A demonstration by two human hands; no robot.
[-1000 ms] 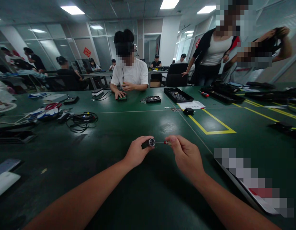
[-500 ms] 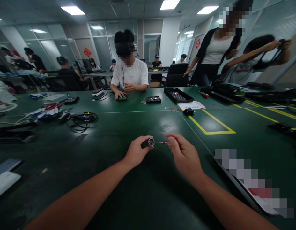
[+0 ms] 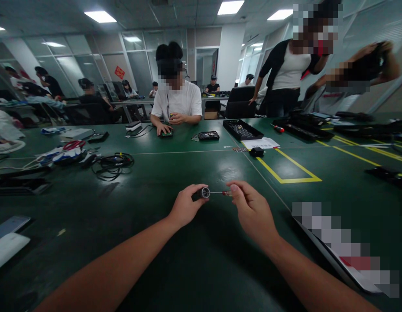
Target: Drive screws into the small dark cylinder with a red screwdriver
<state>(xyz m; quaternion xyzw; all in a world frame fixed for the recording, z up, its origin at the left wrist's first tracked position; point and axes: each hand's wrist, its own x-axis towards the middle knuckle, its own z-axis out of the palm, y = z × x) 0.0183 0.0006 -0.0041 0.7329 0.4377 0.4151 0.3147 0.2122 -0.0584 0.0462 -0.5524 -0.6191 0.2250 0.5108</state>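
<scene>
My left hand [image 3: 184, 206] grips a black cylinder [image 3: 201, 193] with a silvery round end turned toward me; it looks like a small flashlight barrel, though its exact kind is unclear. My right hand [image 3: 251, 208] is closed around a screwdriver [image 3: 226, 193] with a red, partly clear handle. The screwdriver's thin shaft points left, and its tip meets the side of the cylinder's silvery end. Both hands are held above the green table [image 3: 149, 268].
Left lie a coil of black cable [image 3: 113, 164] and a white device [image 3: 9, 251]. A black parts tray [image 3: 242, 130] and a small black block [image 3: 256, 152] are ahead. Yellow tape [image 3: 300, 179] marks the table. A co-worker [image 3: 176, 102] sits opposite; a pixelated flat object [image 3: 344, 255] lies right.
My hands keep nearly the same pose, with the screwdriver tip still at the cylinder. In the background at right, a standing person has raised a hand.
</scene>
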